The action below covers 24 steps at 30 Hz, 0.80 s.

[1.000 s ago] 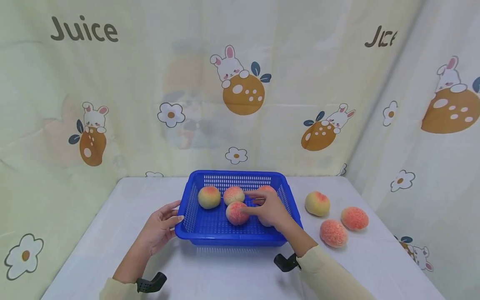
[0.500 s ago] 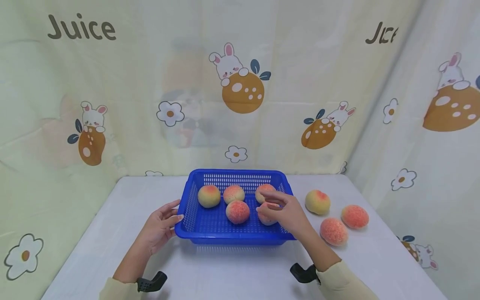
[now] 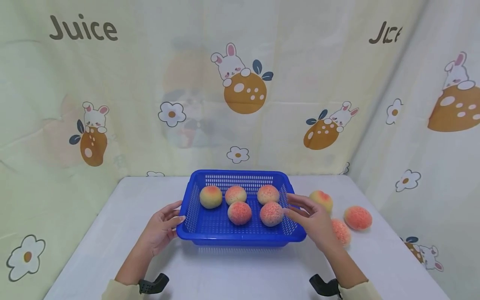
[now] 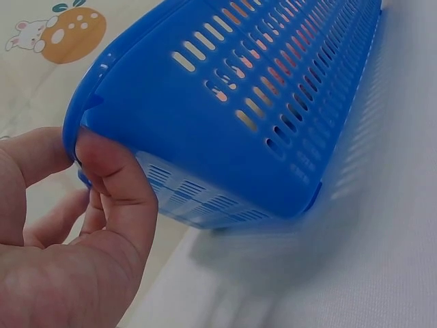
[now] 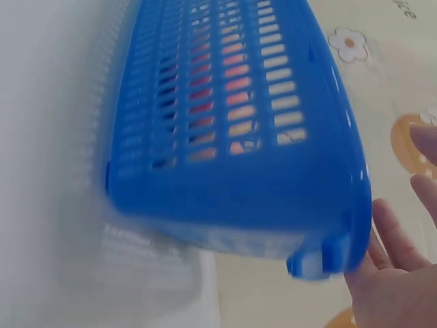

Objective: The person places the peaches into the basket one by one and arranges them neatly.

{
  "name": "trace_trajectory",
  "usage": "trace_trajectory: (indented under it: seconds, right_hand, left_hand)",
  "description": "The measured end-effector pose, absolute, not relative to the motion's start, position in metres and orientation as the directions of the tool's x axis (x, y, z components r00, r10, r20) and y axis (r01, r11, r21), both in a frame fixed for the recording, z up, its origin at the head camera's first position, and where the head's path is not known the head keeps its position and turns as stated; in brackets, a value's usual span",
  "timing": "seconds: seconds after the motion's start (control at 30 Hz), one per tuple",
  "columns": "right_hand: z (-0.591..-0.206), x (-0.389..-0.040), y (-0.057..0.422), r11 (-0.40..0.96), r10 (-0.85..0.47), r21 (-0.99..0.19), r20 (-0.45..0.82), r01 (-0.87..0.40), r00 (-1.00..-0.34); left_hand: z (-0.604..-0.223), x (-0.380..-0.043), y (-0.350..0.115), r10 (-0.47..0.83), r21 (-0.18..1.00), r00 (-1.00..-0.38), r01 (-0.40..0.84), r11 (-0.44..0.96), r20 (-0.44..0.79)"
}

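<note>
A blue plastic basket [image 3: 241,238] with slotted walls stands on the table, holding several peaches. In the front row are a redder peach [image 3: 239,213] and a speckled peach [image 3: 271,213]; a yellowish peach [image 3: 211,197] lies at the left. My left hand [image 3: 160,230] grips the basket's left rim, thumb on one side and fingers curled on the other, as the left wrist view shows. My right hand [image 3: 316,223] is at the right rim with fingers spread and loosely bent, holding no peach. In the right wrist view its thumb side [image 5: 382,290] overlaps the rim.
Three peaches lie on the white table [image 3: 240,275] right of the basket: a yellow peach [image 3: 322,201] and a red peach [image 3: 340,232], both partly behind my right hand, and another red peach [image 3: 358,218]. A printed curtain [image 3: 142,83] hangs behind.
My right hand has moved right, from over the peaches inside the basket to its right rim, uncovering the two peaches there. My left hand has stayed on the left rim.
</note>
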State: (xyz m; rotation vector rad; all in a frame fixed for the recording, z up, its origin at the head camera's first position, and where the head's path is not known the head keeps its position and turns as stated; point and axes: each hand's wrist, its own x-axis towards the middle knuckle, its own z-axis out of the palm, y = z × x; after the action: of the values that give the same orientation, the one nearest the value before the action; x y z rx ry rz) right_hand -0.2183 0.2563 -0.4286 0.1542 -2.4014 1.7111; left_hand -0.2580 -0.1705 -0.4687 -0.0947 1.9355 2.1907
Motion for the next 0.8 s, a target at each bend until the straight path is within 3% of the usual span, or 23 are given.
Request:
trace_trajectory:
  seconds: [0.27, 0.5, 0.8]
  right_hand:
    - [-0.437, -0.21, 0.288, 0.338, 0.108, -0.911, 0.285, -0.234, -0.953]
    - [-0.447, -0.201, 0.313, 0.241, 0.187, -0.944, 0.274, -0.227, -0.943]
    - [-0.453, -0.19, 0.334, 0.331, 0.331, -0.935, 0.238, -0.124, -0.913]
  left_hand:
    - [-0.466, -0.256, -0.169, 0.114, 0.974, -0.977, -0.196, -0.115, -0.183]
    - [-0.465, -0.255, -0.169, 0.12, 0.974, -0.977, -0.191, -0.123, -0.177]
    - [-0.466, -0.256, -0.17, 0.125, 0.973, -0.977, -0.189, -0.131, -0.173]
